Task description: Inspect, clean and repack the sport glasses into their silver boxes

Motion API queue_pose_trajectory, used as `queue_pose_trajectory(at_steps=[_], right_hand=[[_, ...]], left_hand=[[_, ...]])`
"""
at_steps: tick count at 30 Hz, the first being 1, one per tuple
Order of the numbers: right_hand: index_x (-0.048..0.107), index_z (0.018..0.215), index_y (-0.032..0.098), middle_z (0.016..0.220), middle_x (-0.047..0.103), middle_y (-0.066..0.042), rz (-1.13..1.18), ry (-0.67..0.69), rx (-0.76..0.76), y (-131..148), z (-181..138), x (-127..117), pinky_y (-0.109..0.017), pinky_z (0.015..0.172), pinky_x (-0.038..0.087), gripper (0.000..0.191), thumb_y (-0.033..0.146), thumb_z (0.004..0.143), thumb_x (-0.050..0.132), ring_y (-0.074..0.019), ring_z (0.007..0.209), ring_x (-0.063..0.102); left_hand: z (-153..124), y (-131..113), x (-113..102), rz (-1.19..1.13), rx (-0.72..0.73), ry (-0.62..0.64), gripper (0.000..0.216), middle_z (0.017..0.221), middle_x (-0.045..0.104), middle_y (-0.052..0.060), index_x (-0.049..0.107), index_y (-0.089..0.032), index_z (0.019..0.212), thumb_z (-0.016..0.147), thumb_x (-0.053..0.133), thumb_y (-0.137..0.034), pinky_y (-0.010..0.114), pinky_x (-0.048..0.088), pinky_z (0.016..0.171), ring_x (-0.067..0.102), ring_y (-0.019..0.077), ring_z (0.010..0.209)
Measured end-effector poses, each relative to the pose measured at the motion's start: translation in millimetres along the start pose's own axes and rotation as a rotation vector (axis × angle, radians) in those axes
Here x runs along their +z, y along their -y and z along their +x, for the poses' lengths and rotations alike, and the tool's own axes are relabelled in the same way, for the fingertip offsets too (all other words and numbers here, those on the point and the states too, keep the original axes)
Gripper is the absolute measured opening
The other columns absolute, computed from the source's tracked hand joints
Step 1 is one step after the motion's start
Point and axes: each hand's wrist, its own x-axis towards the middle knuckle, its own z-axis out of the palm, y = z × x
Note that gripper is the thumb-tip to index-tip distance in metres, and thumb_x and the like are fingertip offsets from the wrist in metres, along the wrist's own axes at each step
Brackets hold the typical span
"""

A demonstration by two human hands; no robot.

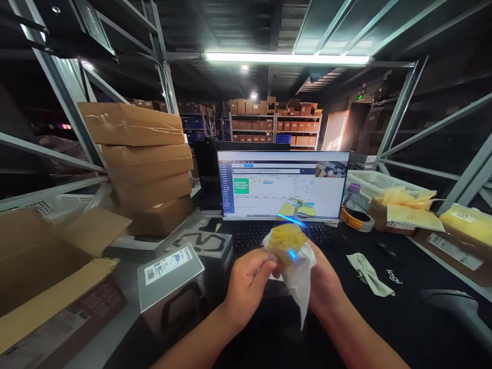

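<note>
Both my hands meet in front of me over the dark desk mat (384, 318). My left hand (248, 284) is closed in a pinch on a white cloth (300, 277). My right hand (326, 284) is closed on a small yellowish see-through item (288, 238) that the cloth wraps from below. A blue glow shines on the item. What the item is I cannot make out. Right behind the hands lie a keyboard (249, 233) and a lit monitor (282, 184).
Stacked cardboard boxes (146, 164) stand at the left, with open cartons (42, 277) and a grey product box (172, 284) nearer. A tape roll (357, 218), a bottle (351, 195), yellow padded envelopes (415, 207) and a crumpled cloth (369, 274) lie at the right. Metal racking frames both sides.
</note>
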Motion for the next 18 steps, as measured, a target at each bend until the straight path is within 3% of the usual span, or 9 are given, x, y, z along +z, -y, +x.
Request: queue_pose_trajectory(at_steps=[3,5,7,10,13,15,18], right_hand=[[0.078,0.099,0.019,0.085,0.074,-0.005,-0.142,0.134,-0.030,-4,-1,-10,-0.028,0.071,0.054,0.032,0.040,0.075,0.081,-0.0160,0.072,0.064],[0.078,0.105,0.021,0.090,0.075,-0.004,-0.234,0.144,-0.044,-8,0,-18,-0.027,0.075,0.053,0.037,0.038,0.072,0.085,-0.0156,0.077,0.065],[0.080,0.100,0.021,0.086,0.074,-0.004,-0.310,0.092,-0.044,-10,1,-24,-0.026,0.072,0.052,0.032,0.035,0.071,0.086,-0.0146,0.073,0.063],[0.079,0.073,0.018,0.064,0.068,-0.001,-0.388,-0.020,-0.030,-5,2,-23,-0.024,0.056,0.047,0.019,0.030,0.062,0.090,-0.0113,0.056,0.054],[0.069,0.051,0.017,0.048,0.055,0.003,-0.397,-0.107,-0.065,2,4,-15,-0.022,0.043,0.037,0.026,0.026,0.052,0.093,-0.0075,0.044,0.041],[0.067,0.050,0.018,0.048,0.054,0.003,-0.382,-0.140,-0.099,3,5,-10,-0.022,0.042,0.036,0.028,0.028,0.051,0.093,-0.0077,0.044,0.040],[0.071,0.058,0.019,0.055,0.060,0.002,-0.359,-0.162,-0.096,3,6,-6,-0.025,0.048,0.045,0.025,0.031,0.053,0.093,-0.0117,0.050,0.051]], left_hand=[[0,-4,-5,0.015,0.000,-0.065,0.040,0.067,0.064,0.000,0.067,-0.018,0.072,0.101,0.052,-0.041,0.021,0.042,0.062,0.058,0.0121,0.063],[0,-6,-8,0.035,0.008,-0.082,0.039,0.066,0.063,-0.001,0.066,-0.018,0.071,0.100,0.054,-0.040,0.021,0.040,0.059,0.055,0.0113,0.061],[0,-8,-9,0.054,0.029,-0.064,0.039,0.065,0.061,-0.001,0.066,-0.018,0.070,0.100,0.054,-0.041,0.021,0.039,0.057,0.053,0.0109,0.060],[-1,-8,-6,0.070,0.046,-0.025,0.043,0.063,0.059,-0.001,0.065,-0.017,0.069,0.100,0.052,-0.043,0.021,0.038,0.056,0.052,0.0107,0.059],[-2,-7,-1,0.071,0.043,0.013,0.046,0.060,0.053,-0.001,0.059,-0.017,0.065,0.100,0.052,-0.045,0.021,0.036,0.055,0.048,0.0104,0.057],[-2,-6,1,0.054,0.036,0.035,0.048,0.058,0.049,-0.002,0.054,-0.017,0.062,0.100,0.051,-0.047,0.022,0.033,0.053,0.044,0.0099,0.055],[-1,-6,2,0.026,0.011,0.046,0.050,0.057,0.045,-0.003,0.049,-0.017,0.060,0.100,0.051,-0.048,0.022,0.030,0.051,0.040,0.0097,0.053]])
